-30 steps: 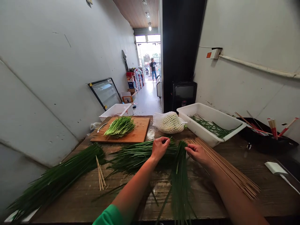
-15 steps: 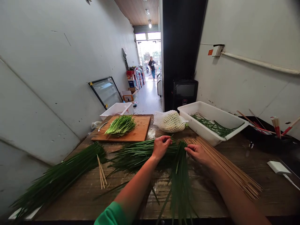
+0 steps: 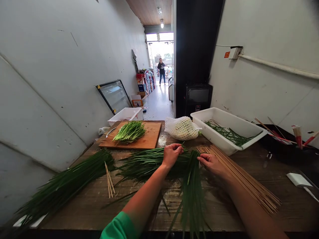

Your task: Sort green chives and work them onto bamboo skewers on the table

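My left hand [image 3: 171,154] rests curled on a pile of long green chives [image 3: 144,162] lying across the wooden table [image 3: 82,205]. My right hand [image 3: 211,163] is closed in a pinch at the top end of a second chive bundle [image 3: 191,192] that runs toward me. What the left fingers grip is hidden among the leaves. A fan of bamboo skewers [image 3: 244,179] lies just right of my right hand. A few loose skewers [image 3: 109,182] lie to the left.
A large chive heap [image 3: 62,186] lies at the left. A cutting board [image 3: 147,141] bears cut chives [image 3: 130,131]. Behind are a white mesh bag [image 3: 181,129], a white tub [image 3: 236,127] with chives, another tub [image 3: 126,115], a dark tray [image 3: 289,146]. A person [image 3: 161,70] stands in the far doorway.
My hands have barely shifted on the chives. The camera tilted slightly, and the person in the doorway turned and moved a little nearer.
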Action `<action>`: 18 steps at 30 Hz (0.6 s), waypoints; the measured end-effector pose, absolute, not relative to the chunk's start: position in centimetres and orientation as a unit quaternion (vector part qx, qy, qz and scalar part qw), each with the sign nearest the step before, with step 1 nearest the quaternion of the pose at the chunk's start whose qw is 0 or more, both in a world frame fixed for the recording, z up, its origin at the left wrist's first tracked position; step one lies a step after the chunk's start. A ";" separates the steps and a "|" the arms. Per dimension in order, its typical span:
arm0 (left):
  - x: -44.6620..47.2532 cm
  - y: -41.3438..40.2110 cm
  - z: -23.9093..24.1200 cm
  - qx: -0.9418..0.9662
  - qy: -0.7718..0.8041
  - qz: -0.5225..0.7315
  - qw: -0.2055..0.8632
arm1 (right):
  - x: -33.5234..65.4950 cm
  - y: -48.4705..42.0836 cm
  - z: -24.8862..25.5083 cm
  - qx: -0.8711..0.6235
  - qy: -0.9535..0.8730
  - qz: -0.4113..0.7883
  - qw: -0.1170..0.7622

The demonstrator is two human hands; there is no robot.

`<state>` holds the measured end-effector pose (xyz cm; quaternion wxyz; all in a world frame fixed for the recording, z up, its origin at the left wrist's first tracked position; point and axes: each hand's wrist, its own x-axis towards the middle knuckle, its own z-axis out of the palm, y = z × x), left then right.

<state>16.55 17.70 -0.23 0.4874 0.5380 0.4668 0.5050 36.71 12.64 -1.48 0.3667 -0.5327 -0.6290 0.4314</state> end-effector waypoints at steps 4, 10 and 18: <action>16.6 17.6 -0.1 0.542 0.464 0.493 0.497 | 36.7 12.8 -1.8 -0.536 -0.634 0.422 0.364; 16.5 17.7 -0.3 0.550 0.467 0.494 0.485 | 36.6 12.8 -1.7 -0.536 -0.636 0.418 0.365; 17.6 16.1 -0.5 0.628 0.488 0.451 0.404 | 35.9 12.5 -1.5 -0.538 -0.643 0.396 0.376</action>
